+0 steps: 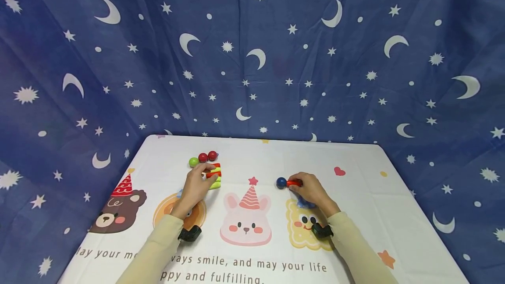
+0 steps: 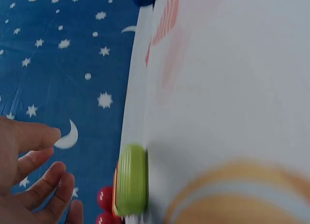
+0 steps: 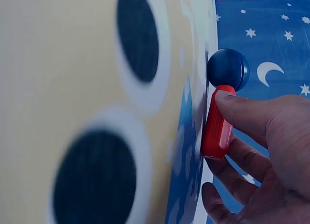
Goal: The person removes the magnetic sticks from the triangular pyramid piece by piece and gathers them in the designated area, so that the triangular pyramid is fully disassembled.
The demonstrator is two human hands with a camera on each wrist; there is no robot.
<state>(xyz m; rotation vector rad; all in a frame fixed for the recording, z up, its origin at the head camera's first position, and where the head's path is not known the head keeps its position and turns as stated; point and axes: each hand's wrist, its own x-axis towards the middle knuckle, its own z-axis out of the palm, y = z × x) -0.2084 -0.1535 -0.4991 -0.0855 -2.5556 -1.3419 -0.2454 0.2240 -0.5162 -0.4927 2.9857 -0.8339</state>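
My right hand (image 1: 309, 186) pinches a red plastic rod (image 3: 219, 129) between thumb and fingers, low over the tabletop. One end of that rod meets a dark blue ball (image 1: 281, 182); whether they are joined I cannot tell. On the left, my left hand (image 1: 196, 184) is beside a group of red and yellow-green rods (image 1: 215, 184), partly hiding them. In the left wrist view, its fingers are spread apart with nothing between them, next to a green rod (image 2: 131, 180). Just behind the rods lie a green ball (image 1: 193, 162) and two red balls (image 1: 203, 157).
A white tablecloth (image 1: 252, 165) printed with cartoon animals and lettering covers the table. A dark blue curtain (image 1: 252, 56) with moons and stars hangs behind and at the sides. Black wrist cameras (image 1: 190, 233) are strapped to both wrists.
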